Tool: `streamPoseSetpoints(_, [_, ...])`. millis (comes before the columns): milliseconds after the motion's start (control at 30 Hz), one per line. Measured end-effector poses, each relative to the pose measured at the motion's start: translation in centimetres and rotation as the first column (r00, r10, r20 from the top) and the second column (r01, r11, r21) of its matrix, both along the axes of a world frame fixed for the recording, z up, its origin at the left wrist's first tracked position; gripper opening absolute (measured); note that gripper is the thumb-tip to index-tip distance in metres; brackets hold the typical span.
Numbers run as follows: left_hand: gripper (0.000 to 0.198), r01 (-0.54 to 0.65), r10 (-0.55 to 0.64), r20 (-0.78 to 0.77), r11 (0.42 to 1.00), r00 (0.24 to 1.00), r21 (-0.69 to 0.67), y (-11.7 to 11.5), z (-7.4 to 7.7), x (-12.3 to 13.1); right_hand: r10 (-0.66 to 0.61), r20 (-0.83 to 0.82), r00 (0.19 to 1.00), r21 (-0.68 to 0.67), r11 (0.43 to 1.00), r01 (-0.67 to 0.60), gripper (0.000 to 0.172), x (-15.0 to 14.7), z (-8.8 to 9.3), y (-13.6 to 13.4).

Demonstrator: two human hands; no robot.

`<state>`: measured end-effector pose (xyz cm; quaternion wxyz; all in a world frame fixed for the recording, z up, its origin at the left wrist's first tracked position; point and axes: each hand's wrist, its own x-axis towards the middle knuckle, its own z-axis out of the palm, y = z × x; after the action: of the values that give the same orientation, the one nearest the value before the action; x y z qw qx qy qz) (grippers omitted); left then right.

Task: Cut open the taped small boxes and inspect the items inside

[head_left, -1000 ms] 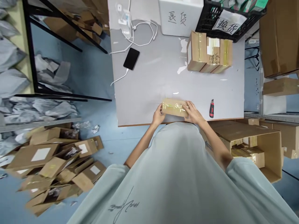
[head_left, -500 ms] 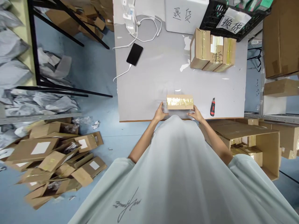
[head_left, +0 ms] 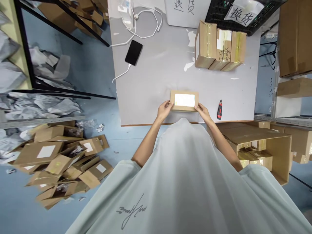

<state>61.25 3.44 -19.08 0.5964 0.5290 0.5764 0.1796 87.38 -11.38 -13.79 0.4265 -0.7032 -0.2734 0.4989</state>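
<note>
A small cardboard box with a bright white label on its upward face is held near the front of the grey table. My left hand grips its left end, with fingers and thumb closed on the lower left corner. At the opposite end, my right hand holds the lower right corner. To the right of that hand lies a red and black utility knife. The underside of the box is hidden.
Three taped cartons stand at the back right, before a black crate. A black phone on a white cable lies left. Opened boxes pile up on the floor at left. A large open carton holds smaller boxes at right.
The box's upward face showed shiny tape before and now shows a white label. Both hands, previously open beside it, have closed on its ends. The camera view has shifted slightly.
</note>
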Motion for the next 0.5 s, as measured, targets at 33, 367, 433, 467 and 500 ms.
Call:
streamPoseSetpoints(33, [0.049,0.009,-0.009,0.007,0.999,1.0,-0.036,0.1,-0.1,0.2,0.006,-0.01,1.0,-0.021,1.0,-0.006,0.072,0.3,-0.2,0.1])
streamPoseSetpoints(367, [0.041,-0.14,0.132,-0.051,0.968,0.99,-0.21,-2.0,-0.8,0.1,-0.118,-0.074,0.99,-0.323,0.942,0.088,0.065,1.9,-4.0,-2.5])
streamPoseSetpoints(433, [0.044,-0.122,0.114,-0.05,0.966,0.992,-0.226,-2.4,-0.5,0.0,-0.132,-0.114,0.985,-0.362,0.929,0.082,0.065,1.6,-4.3,-2.9])
streamPoseSetpoints(467, [0.046,-0.111,0.102,-0.052,0.967,0.993,-0.23,-2.6,-0.3,0.1,-0.128,-0.128,0.984,-0.364,0.928,0.073,0.064,1.4,-4.4,-3.0])
streamPoseSetpoints(500, [0.048,-0.099,0.088,-0.058,0.968,0.994,-0.23,-2.8,-0.1,0.1,-0.121,-0.132,0.984,-0.36,0.93,0.066,0.064,1.2,-4.4,-3.0])
